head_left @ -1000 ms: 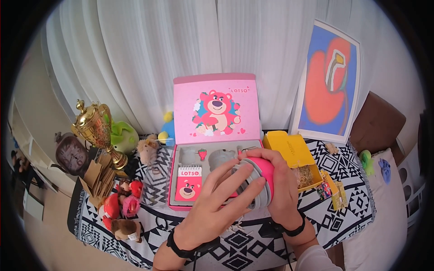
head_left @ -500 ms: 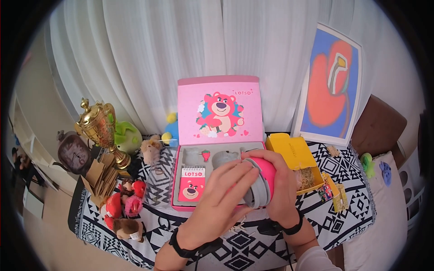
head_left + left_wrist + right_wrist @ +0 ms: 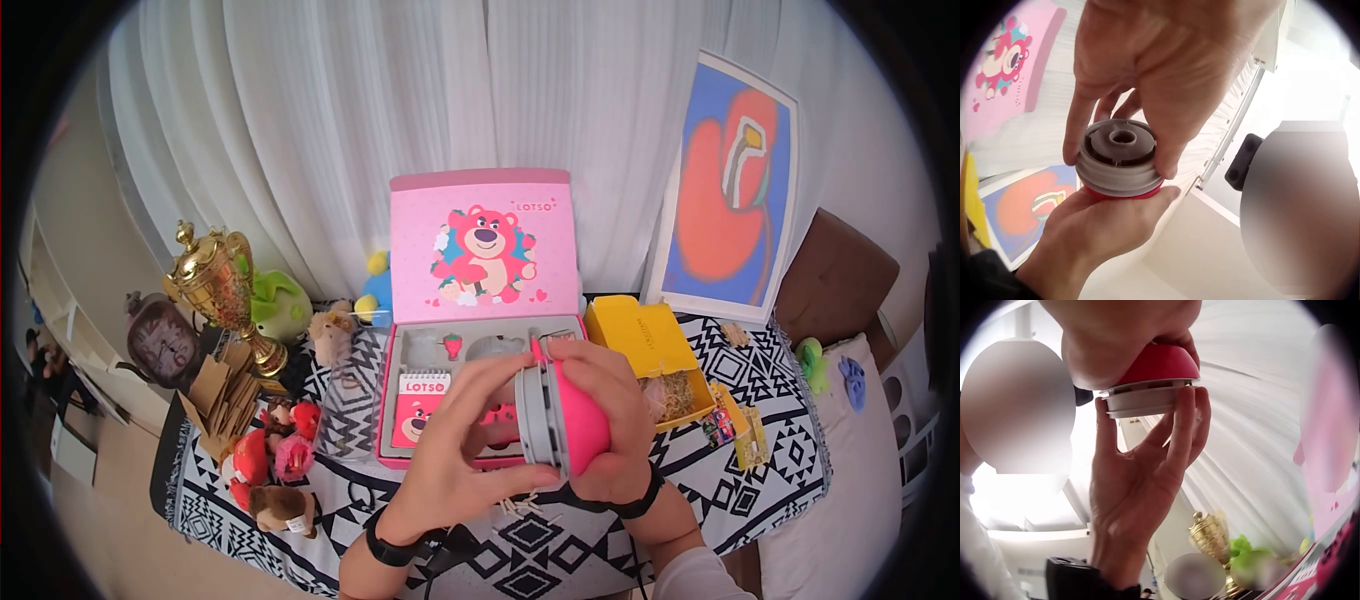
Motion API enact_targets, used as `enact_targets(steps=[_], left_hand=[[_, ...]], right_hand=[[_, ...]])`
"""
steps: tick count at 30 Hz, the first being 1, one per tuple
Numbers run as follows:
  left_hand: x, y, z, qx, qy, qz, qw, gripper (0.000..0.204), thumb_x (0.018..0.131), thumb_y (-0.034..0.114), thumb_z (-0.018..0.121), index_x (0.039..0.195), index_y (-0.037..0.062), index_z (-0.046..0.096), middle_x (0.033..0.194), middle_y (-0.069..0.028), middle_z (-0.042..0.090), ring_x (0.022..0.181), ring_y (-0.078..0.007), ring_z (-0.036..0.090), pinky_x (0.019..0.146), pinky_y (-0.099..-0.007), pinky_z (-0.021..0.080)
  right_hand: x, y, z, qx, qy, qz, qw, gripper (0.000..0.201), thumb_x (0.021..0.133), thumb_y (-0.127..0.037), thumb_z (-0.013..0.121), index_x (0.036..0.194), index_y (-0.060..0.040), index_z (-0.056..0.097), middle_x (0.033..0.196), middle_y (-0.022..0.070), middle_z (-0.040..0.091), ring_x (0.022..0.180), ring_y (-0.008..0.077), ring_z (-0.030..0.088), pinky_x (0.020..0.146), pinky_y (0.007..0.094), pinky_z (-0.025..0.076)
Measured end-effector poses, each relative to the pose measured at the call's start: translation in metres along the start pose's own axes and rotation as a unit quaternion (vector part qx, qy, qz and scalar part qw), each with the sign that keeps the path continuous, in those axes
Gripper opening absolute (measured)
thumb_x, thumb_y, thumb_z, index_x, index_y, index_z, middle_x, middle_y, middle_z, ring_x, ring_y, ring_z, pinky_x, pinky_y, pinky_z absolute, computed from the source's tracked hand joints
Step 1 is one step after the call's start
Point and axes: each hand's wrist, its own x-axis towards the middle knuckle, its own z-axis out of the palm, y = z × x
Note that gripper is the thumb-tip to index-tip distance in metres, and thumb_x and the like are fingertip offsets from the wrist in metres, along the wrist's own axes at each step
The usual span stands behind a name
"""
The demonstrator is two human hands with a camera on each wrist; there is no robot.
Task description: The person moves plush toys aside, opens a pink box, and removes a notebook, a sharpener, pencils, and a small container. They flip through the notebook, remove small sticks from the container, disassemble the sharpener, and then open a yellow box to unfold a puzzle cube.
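In front of my chest I hold a round lid (image 3: 587, 420) with a pink dome and a grey threaded ring (image 3: 1116, 175). My right hand (image 3: 630, 425) cups the pink dome from the right. Fingers and thumb of my left hand (image 3: 445, 440) pinch the grey ring from opposite sides. A round hole shows in the middle of the ring's grey face in the left wrist view. Narrow slots run between pink and grey in the right wrist view. Behind the hands stands an open pink gift box (image 3: 480, 240) whose grey insert holds a LOTSO notebook (image 3: 412, 415).
A gold trophy (image 3: 225, 290), folded cardboard (image 3: 225, 390) and plush toys (image 3: 270, 455) stand on the left. To the right are a yellow box (image 3: 640, 335) with straw filling and a framed picture (image 3: 735, 190). Small pale sticks (image 3: 520, 505) lie near the front.
The lid has turned so its grey ring faces left. My left fingers, earlier laid across the grey face, now span the ring's rim. The right hand stays around the dome.
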Motion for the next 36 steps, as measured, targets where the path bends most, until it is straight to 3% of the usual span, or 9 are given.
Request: enact_targets(steps=[4,11,14,16,19,21,22,31,36], left_hand=[[0.0,0.001,0.002,-0.06,-0.02,-0.008,0.998,0.088,0.067,0.009,0.088,0.142,0.0062,0.042,0.136,-0.0104,0.038,0.128,-0.0232,0.045,0.1,-0.0387,0.051],[0.002,-0.006,0.002,0.03,0.002,0.05,0.998,0.087,0.065,0.013,0.089,0.14,0.0082,0.045,0.137,-0.0097,0.039,0.127,-0.0237,0.047,0.097,-0.0381,0.053],[0.001,0.001,-0.001,0.027,0.0,0.032,0.999,0.086,0.064,0.014,0.09,0.139,0.0082,0.047,0.136,-0.0105,0.042,0.125,-0.0247,0.048,0.096,-0.0384,0.053],[0.0,0.004,-0.001,0.017,-0.006,0.014,1.0,0.086,0.064,0.015,0.09,0.138,0.008,0.048,0.135,-0.0115,0.044,0.124,-0.0256,0.049,0.095,-0.039,0.052],[0.0,0.003,0.002,0.11,0.011,0.077,0.991,0.084,0.063,0.011,0.088,0.137,0.0064,0.049,0.134,-0.0132,0.047,0.123,-0.0304,0.049,0.097,-0.0419,0.048],[0.002,-0.001,0.004,0.259,0.002,0.182,0.949,0.082,0.061,0.006,0.085,0.136,0.0045,0.05,0.136,-0.014,0.048,0.122,-0.0361,0.048,0.1,-0.0447,0.044],[0.002,-0.003,0.004,0.259,0.002,0.182,0.949,0.082,0.061,0.006,0.085,0.136,0.0045,0.05,0.136,-0.014,0.048,0.122,-0.0361,0.048,0.1,-0.0447,0.044],[0.002,-0.012,0.012,0.284,-0.004,0.209,0.936,0.081,0.059,0.003,0.08,0.135,0.0035,0.051,0.139,-0.0129,0.046,0.123,-0.0403,0.046,0.1,-0.0465,0.044],[0.001,-0.006,0.015,0.307,0.0,0.224,0.925,0.073,0.059,-0.001,0.076,0.13,0.0018,0.056,0.138,-0.0119,0.048,0.123,-0.0413,0.047,0.098,-0.0462,0.045]], right_hand=[[0.001,-0.01,-0.006,-0.03,-0.004,-0.022,0.999,0.056,0.102,-0.04,0.032,0.126,0.0072,0.05,0.122,0.0279,0.057,0.106,0.0401,0.059,0.095,0.0455,0.045],[0.001,-0.002,0.0,0.019,0.019,0.004,1.0,0.053,0.102,-0.037,0.033,0.125,0.0073,0.051,0.122,0.0281,0.057,0.107,0.0393,0.059,0.096,0.0451,0.044],[0.002,-0.002,-0.001,0.004,0.008,-0.05,0.999,0.051,0.102,-0.034,0.032,0.125,0.0075,0.051,0.121,0.0279,0.057,0.107,0.0394,0.059,0.096,0.0443,0.044],[0.004,-0.006,-0.001,0.01,0.005,-0.025,1.0,0.048,0.102,-0.029,0.031,0.124,0.0081,0.051,0.121,0.0269,0.058,0.107,0.0387,0.059,0.096,0.0436,0.044],[0.006,-0.005,0.0,0.048,0.004,0.043,0.998,0.047,0.102,-0.026,0.03,0.123,0.0091,0.052,0.119,0.0254,0.059,0.106,0.0364,0.059,0.095,0.042,0.045],[0.007,-0.007,0.002,0.084,0.006,0.091,0.992,0.046,0.102,-0.025,0.03,0.122,0.0094,0.052,0.118,0.0247,0.06,0.106,0.0351,0.06,0.095,0.0406,0.045],[0.007,-0.008,0.002,0.12,0.009,0.138,0.983,0.045,0.102,-0.024,0.029,0.121,0.0098,0.053,0.116,0.024,0.06,0.105,0.0339,0.06,0.094,0.0392,0.045],[0.008,-0.017,0.0,0.108,0.023,0.233,0.966,0.045,0.104,-0.02,0.023,0.118,0.0086,0.055,0.115,0.0212,0.061,0.106,0.0283,0.06,0.095,0.0336,0.044],[0.013,-0.02,-0.009,0.126,-0.004,0.229,0.965,0.044,0.104,-0.02,0.023,0.12,0.0066,0.054,0.116,0.0188,0.06,0.109,0.0252,0.058,0.097,0.0317,0.042]])
